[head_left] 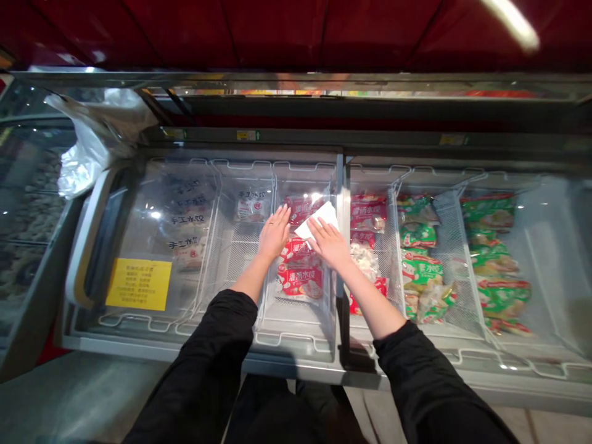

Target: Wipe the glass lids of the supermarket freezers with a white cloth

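I look down on a chest freezer with a sliding glass lid point(185, 234). My left hand point(274, 233) lies flat on the glass, fingers stretched out and together. My right hand point(328, 242) presses flat on a white cloth point(318, 219) that rests on the glass near the lid's right frame point(341, 246). Under the glass beneath both hands lie red packets of frozen dumplings point(300, 271) in a wire basket.
More red packets point(367, 213) and green packets point(490, 246) fill wire baskets to the right. A yellow notice point(139, 283) is stuck on the glass at the left. A crumpled clear plastic bag point(87, 142) sits on the freezer's far left corner.
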`<state>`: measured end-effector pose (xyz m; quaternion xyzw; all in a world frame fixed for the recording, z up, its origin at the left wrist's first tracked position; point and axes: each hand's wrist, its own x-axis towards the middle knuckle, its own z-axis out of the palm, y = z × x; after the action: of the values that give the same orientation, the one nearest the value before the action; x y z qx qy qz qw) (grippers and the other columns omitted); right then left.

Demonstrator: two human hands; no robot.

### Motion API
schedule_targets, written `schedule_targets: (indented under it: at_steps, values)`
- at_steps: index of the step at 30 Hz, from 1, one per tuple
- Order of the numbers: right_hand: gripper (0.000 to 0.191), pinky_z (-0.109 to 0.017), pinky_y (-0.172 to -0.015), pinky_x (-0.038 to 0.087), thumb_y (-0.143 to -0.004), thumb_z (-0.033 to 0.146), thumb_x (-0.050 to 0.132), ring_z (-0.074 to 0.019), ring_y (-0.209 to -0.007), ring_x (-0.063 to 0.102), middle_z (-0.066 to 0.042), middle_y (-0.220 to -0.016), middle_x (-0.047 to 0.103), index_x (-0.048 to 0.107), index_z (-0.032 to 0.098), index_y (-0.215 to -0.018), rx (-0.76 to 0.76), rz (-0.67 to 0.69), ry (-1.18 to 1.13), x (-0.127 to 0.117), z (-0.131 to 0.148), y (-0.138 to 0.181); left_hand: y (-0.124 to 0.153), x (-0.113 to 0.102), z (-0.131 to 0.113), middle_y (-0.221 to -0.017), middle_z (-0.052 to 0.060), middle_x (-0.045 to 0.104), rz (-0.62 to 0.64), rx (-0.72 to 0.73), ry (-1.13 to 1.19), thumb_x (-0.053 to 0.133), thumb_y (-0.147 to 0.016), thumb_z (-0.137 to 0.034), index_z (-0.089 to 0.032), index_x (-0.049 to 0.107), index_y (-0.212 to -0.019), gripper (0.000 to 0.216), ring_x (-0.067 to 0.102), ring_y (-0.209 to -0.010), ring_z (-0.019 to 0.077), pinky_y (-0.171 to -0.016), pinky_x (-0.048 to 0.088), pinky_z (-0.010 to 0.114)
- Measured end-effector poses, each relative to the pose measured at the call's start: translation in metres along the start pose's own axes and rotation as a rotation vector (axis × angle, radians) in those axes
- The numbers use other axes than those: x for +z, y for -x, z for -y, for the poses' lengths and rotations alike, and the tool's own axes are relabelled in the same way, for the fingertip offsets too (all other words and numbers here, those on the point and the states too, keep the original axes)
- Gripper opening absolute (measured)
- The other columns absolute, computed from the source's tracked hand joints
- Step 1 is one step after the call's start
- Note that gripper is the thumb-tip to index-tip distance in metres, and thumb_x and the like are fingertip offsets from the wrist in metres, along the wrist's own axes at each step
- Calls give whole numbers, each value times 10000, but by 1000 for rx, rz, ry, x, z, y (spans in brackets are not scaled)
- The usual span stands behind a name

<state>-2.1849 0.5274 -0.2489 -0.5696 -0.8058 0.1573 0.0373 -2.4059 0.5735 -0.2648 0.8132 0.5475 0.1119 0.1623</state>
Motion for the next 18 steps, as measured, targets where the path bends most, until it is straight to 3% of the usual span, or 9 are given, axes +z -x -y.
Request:
schedule_targets:
  at_steps: [4,8,12,15,18]
  values:
    - [615,-524,-1351,330,-1125,377,301,-286,-1646,327,-39,-1757,361,370,208,-1713,225,-73,22,8,16,4,1,3,0,-1741,98,398,-13,12,-49,339,-1106,-229,-156,362,-1700,598,325,-1643,223,-1338,345,464]
    - [612,-522,-1341,361,-1113,388,350,-273,-1642,330,2,-1746,395,359,295,-1718,206,-45,2,16,40,13,2,5,-2,-1731,106,412,-27,7,-41,339,-1103,-221,-142,386,-1688,592,350,-1634,238,-1330,360,480]
    - [605,-489,-1355,331,-1115,375,362,-250,-1644,335,-17,-1749,391,408,211,-1696,45,7,-12,-2,9,-21,3,6,-1,-1730,86,415,-54,6,-26,350,-1100,-207,-193,304,-1727,630,362,-1628,231,-1325,372,480]
    - [629,-543,-1351,320,-1102,337,372,-297,-1648,325,-94,-1758,364,404,105,-1686,156,-52,-25,-14,-20,-47,4,6,1,-1732,75,413,-48,8,-32,358,-1091,-192,-214,251,-1745,662,360,-1628,222,-1325,377,476]
    - [638,-584,-1340,327,-1093,309,369,-321,-1651,313,-129,-1762,349,386,88,-1692,306,-112,-40,-9,-16,-45,4,4,1,-1736,81,404,-27,4,-36,359,-1086,-185,-203,247,-1745,669,354,-1630,221,-1328,374,480]
